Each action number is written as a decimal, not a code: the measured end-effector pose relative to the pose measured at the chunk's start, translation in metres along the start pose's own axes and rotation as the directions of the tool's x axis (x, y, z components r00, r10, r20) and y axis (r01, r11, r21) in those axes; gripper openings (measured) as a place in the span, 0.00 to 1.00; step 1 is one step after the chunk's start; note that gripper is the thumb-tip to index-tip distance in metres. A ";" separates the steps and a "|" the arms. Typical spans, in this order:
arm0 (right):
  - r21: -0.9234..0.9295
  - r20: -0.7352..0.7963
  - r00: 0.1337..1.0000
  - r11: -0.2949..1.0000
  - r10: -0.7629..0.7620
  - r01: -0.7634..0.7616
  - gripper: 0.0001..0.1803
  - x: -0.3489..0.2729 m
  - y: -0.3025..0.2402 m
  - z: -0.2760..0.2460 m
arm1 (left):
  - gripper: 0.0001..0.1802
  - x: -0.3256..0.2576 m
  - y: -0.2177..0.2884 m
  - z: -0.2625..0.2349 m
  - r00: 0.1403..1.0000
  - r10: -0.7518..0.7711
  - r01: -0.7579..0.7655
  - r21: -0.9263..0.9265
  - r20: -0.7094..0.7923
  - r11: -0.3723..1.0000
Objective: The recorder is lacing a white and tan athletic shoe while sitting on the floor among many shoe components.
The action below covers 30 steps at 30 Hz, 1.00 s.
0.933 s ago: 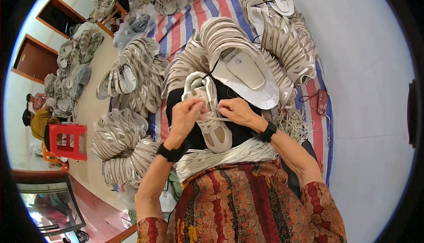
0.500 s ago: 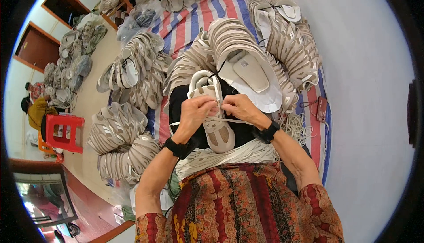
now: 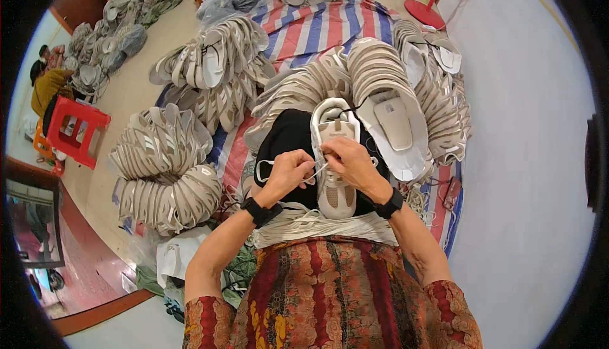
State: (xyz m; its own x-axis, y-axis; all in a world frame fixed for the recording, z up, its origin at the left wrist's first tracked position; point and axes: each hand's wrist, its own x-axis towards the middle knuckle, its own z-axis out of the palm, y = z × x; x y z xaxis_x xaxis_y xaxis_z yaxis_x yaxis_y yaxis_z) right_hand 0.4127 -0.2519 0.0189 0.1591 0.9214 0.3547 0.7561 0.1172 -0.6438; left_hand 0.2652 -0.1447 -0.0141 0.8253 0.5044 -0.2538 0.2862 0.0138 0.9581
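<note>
A beige and white sneaker upper (image 3: 337,202) lies on the black cloth (image 3: 279,134) over my lap, its toe pointing toward me. My left hand (image 3: 290,174) is closed just left of the upper, with the white shoelace (image 3: 320,171) at its fingertips. Over the upper's lacing area, my right hand (image 3: 353,169) pinches the same lace, which runs between the two hands. A lace loop hangs left of my left hand. My fingers partly hide the eyelets. Beyond the upper, a fanned row of matching uppers (image 3: 380,73) rests against the cloth.
A bundle of white laces (image 3: 298,226) lies across my lap. Stacks of uppers (image 3: 168,197) stand at the left and another stack (image 3: 441,120) at the right, on a striped sheet (image 3: 323,25). A red stool (image 3: 77,130) and seated people are far left. A white wall (image 3: 526,158) rises at right.
The view has shifted, so the upper and cloth appear further right. My right hand has moved over the upper's lacing, and my left hand now sits off its left side, the lace between them.
</note>
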 end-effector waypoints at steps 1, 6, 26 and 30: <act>-0.021 0.026 0.997 0.997 0.076 -0.076 0.08 -0.001 0.000 0.000 | 0.07 0.000 0.002 -0.001 1.000 -0.025 0.025 0.006 -0.016 1.000; -0.072 0.049 0.992 0.991 0.120 -0.116 0.09 -0.001 -0.004 0.003 | 0.08 -0.002 0.007 -0.001 0.999 -0.001 0.001 0.005 -0.033 1.000; -0.345 0.050 0.994 0.933 -0.093 0.104 0.04 0.003 -0.001 0.011 | 0.09 0.003 0.012 -0.001 0.996 0.071 -0.060 0.180 -0.052 0.982; -0.382 -0.040 0.985 0.913 -0.170 0.143 0.04 0.005 -0.012 -0.025 | 0.08 -0.006 0.029 -0.007 0.916 0.346 -0.254 0.374 -0.205 0.892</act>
State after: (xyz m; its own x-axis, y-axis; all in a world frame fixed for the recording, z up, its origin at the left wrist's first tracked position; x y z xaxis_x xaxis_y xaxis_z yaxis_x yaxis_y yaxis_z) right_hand 0.4204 -0.2580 0.0457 0.0532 0.8722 0.4862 0.9555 0.0970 -0.2787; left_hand 0.2648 -0.1410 0.0158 0.7551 0.6433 0.1265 0.2277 -0.4382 0.8695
